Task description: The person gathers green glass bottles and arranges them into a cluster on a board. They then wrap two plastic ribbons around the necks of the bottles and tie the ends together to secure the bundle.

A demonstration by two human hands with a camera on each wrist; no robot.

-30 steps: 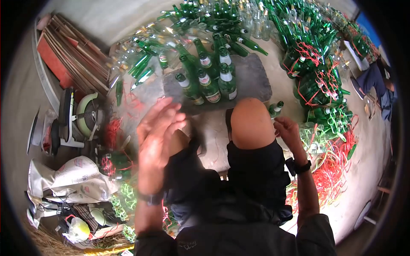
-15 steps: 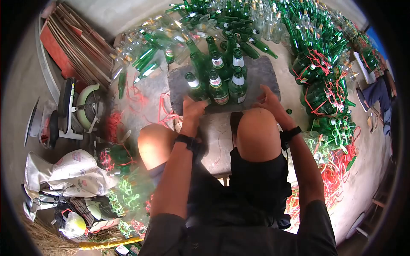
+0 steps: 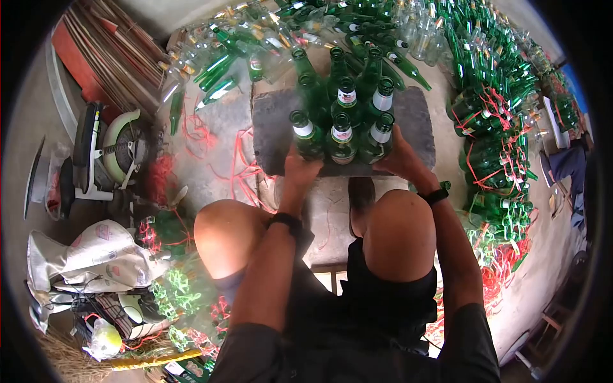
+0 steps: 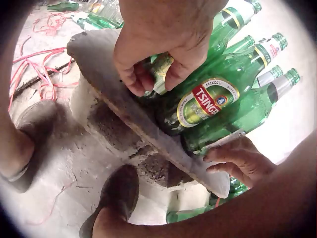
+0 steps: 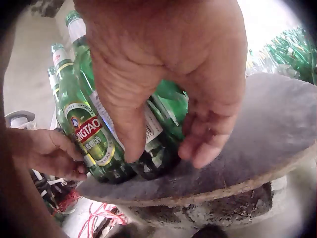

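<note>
Several upright green beer bottles (image 3: 343,137) stand in a tight cluster on a dark stone slab (image 3: 408,121) in front of my knees. My left hand (image 3: 301,169) holds the lower part of the front left bottle (image 3: 304,131), thumb and fingers on either side of it. On the front right bottle (image 3: 379,135), my right hand (image 3: 405,156) grips low down, close above the slab. Between them is the front middle bottle, its red Tsingtao label (image 4: 205,101) facing me. In the right wrist view the held bottle (image 5: 156,134) is partly hidden by my thumb.
Loose green and clear bottles (image 3: 357,29) are heaped behind the slab. Bundles of bottles tied with red strips (image 3: 485,159) line the right side. At the left are a wheeled machine (image 3: 115,153), stacked boards (image 3: 105,60) and a white sack (image 3: 105,255). Red straps (image 3: 242,163) litter the floor.
My left hand has come from above my left knee, and my right from beside my right knee, to the slab. Both now hold bottles at the cluster's front corners.
</note>
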